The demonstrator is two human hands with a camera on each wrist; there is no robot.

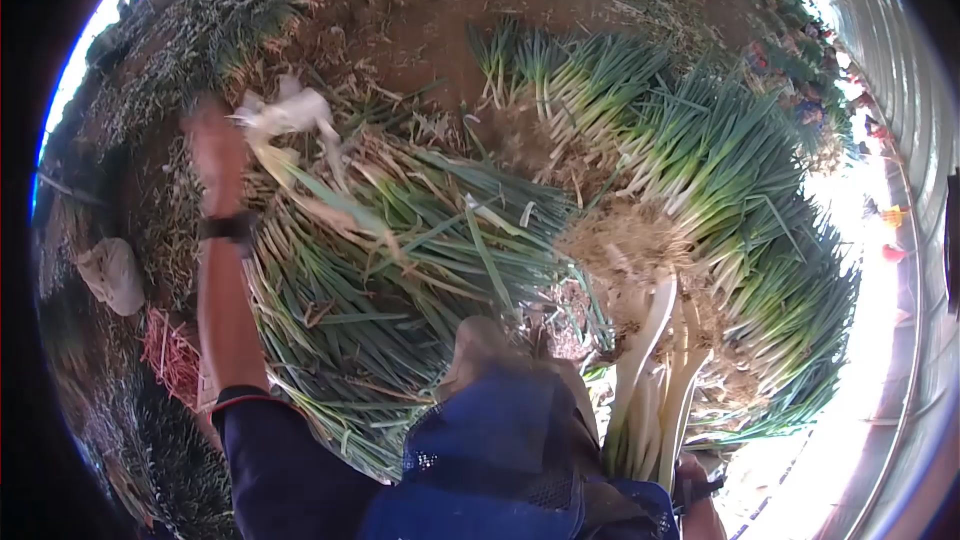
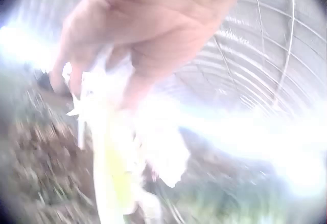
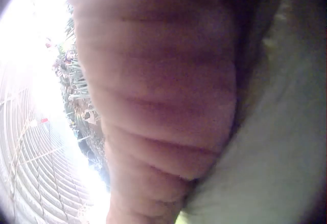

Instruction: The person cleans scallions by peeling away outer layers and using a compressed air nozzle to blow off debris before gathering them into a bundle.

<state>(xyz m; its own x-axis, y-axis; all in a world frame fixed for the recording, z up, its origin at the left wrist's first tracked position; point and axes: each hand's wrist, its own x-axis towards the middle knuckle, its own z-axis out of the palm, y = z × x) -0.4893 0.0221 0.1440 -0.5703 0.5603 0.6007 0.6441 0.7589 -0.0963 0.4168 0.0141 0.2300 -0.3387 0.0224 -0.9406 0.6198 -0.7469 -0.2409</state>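
Observation:
At the upper left of the head view my left hand point(image 1: 215, 150), blurred, stretches out over a heap of green onions point(image 1: 400, 230). Pale peeled onion leaves point(image 1: 293, 112) trail from its fingertips. In the left wrist view the leaves point(image 2: 110, 168) hang between the thumb and the fingers, washed out by glare. Low on the right, my right hand point(image 1: 690, 480) grips several thick white onion stalks point(image 1: 655, 380), their pale ends pointing up. The right wrist view is filled by the hand point(image 3: 158, 91), close against light cloth point(image 3: 271, 147); its fingertips are hidden.
Bundled green onions point(image 1: 720, 170) lie in a curved row on the right, roots point(image 1: 640, 240) inward. A whitish sack point(image 1: 110, 275) and a reddish pile of strips point(image 1: 172, 355) lie at the left. A ribbed greenhouse wall point(image 1: 900, 60) bounds the right side.

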